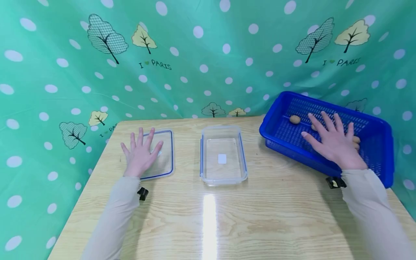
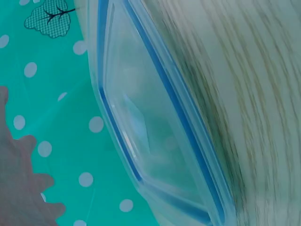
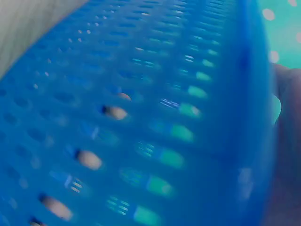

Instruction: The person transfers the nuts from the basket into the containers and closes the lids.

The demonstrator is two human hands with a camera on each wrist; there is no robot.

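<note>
Lid, clear with blue seal: on table, under left hand; fingers spread wide, nothing gripped, contact uncertain. Hazard: a downward push could skid it.

Container, clear: mid-table, untouched. Hazard: being light, probably, a sideways knock could shift it.

Walnuts, apparently: in blue basket, some hidden behind right hand; fingers wide, holding nothing. Hazards: round shells may roll from a loose pinch; leaning on the rim could tip the basket.
</note>
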